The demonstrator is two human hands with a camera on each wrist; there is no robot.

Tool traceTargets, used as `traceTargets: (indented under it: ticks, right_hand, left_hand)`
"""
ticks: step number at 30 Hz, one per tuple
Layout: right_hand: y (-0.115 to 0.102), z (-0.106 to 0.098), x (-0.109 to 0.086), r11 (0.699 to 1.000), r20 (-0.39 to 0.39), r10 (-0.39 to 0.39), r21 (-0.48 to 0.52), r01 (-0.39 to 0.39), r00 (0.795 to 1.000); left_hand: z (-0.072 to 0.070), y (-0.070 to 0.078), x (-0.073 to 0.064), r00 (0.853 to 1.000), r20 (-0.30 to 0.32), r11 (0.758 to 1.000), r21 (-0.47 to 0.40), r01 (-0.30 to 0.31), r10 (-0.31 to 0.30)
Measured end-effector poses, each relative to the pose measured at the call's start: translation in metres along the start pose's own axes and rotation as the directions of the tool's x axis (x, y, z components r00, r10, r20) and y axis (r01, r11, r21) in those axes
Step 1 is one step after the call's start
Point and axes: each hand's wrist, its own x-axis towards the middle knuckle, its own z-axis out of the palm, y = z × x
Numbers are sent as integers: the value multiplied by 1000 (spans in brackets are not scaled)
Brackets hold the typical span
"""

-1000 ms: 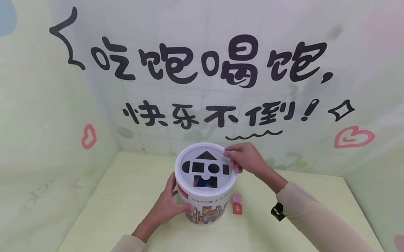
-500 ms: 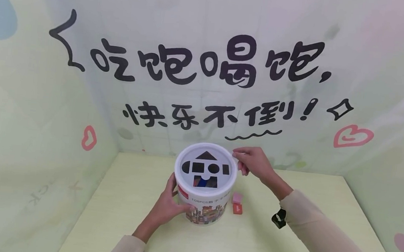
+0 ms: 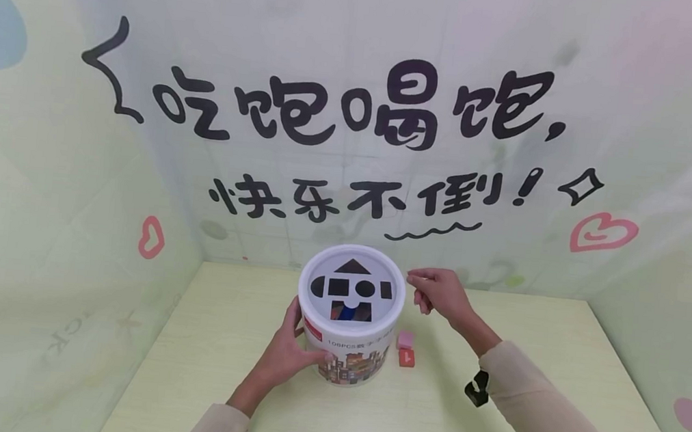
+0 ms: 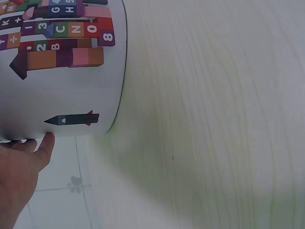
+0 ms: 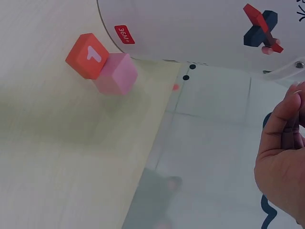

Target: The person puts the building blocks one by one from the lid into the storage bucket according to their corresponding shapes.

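A white cylindrical bucket of building blocks [image 3: 344, 353] stands upright on the table, its printed wall showing letter blocks and a city. Its white lid [image 3: 321, 304] has cut-out shapes, and coloured blocks show through the lowest hole. My left hand [image 3: 284, 355] grips the bucket's left side, thumb in front; the left wrist view shows part of this hand [image 4: 21, 176] at the wall. Beside the right rim, my right hand [image 3: 445, 297] has thumb and fingertips drawn together. In the right wrist view these fingers [image 5: 286, 112] lie near a white strap [image 5: 286, 70]; whether they hold anything is hidden.
Right of the bucket lie a pink cube [image 3: 406, 340] and a red cube [image 3: 407, 358] marked with a 1, touching each other on the pale wooden table [image 3: 197, 368]. Printed cloth walls [image 3: 294, 239] enclose the back and both sides.
My right hand has moved off the lid's back-right edge, to the right and slightly down. The left hand and the bucket have stayed in place.
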Motion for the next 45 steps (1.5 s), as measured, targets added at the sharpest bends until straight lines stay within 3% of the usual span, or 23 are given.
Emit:
traceTargets:
  ticks: [20, 40, 45]
  right_hand:
    - [57, 17, -7, 997, -2, 67, 30, -67, 998]
    - [93, 37, -20, 987, -32, 161, -7, -161, 986]
    - [103, 38, -22, 987, -3, 158, 27, -158, 987]
  left_hand:
    - [0, -1, -1, 1000, -5, 1000, -17, -4, 4]
    - [0, 2, -2, 1000, -3, 1000, -17, -1, 1]
    - [0, 0, -2, 1000, -5, 1000, -14, 3, -3]
